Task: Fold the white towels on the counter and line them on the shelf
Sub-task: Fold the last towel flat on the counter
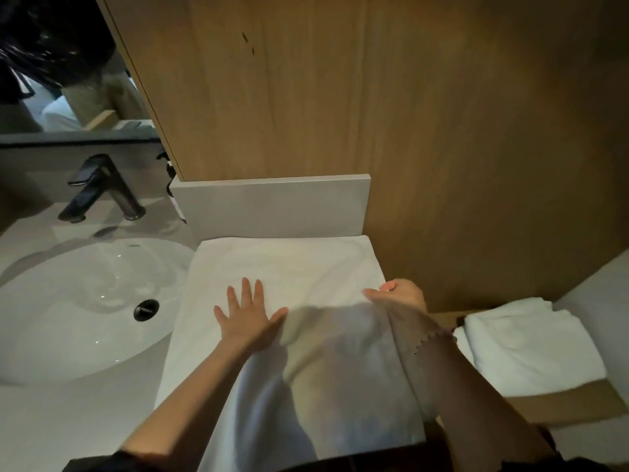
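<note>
On the table (pixel 68 420), just right of the sink (pixel 51 301): white towel (pixel 289 264), spread out, far edge against the pale backsplash (pixel 272 206), near end hanging over the table front. Head view only. Left grip (pixel 248 318): open, fingers spread, palm flat on the towel's middle, left of the raised fold. Right grip (pixel 398 296): fingers curled, pinching the towel's right edge, near flap lifted and bunched between both forearms. Towel under left grip, in and below right grip. Beaded bracelet (pixel 432 338) on right wrist. Further right, lower down: folded towels (pixel 524 349) stacked on wooden shelf (pixel 561 403), apart from both grips. Left side: black faucet (pixel 98 189) behind sink, dark drain (pixel 146 310) in the basin, mirror (pixel 61 80) above. Behind everything: wood panel (pixel 408 97).
</note>
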{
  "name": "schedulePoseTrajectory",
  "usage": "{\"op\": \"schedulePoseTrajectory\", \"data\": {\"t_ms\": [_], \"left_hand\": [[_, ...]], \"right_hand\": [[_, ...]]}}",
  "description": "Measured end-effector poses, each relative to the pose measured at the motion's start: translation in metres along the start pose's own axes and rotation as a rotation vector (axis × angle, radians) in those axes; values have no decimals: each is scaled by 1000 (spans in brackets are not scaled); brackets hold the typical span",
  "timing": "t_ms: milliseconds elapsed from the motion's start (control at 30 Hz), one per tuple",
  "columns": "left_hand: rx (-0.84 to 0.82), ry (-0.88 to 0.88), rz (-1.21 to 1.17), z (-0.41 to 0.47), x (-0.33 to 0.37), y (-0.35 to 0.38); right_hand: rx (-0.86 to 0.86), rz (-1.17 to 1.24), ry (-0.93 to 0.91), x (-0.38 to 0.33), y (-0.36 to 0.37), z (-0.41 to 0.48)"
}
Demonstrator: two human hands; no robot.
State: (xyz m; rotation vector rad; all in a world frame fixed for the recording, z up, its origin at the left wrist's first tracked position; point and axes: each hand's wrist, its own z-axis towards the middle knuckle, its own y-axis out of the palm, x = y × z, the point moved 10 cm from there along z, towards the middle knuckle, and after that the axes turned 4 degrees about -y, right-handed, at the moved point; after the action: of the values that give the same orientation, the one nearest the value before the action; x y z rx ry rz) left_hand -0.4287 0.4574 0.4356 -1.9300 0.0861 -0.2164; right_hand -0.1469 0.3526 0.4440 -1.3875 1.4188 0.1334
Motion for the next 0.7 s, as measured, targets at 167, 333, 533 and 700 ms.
{"op": "schedulePoseTrajectory", "data": {"t_ms": [167, 333, 533, 700], "left_hand": [[46, -8, -4, 2, -1, 4], [73, -19, -29, 4, -4, 0], [40, -37, -42, 7, -10, 0], [102, 0, -85, 8, -22, -12]], "right_hand": [[-18, -88, -59, 2, 6, -2], [-19, -47, -105, -1, -1, 1], [-3, -30, -70, 2, -8, 5], [34, -31, -1, 19, -13, -4]]}}
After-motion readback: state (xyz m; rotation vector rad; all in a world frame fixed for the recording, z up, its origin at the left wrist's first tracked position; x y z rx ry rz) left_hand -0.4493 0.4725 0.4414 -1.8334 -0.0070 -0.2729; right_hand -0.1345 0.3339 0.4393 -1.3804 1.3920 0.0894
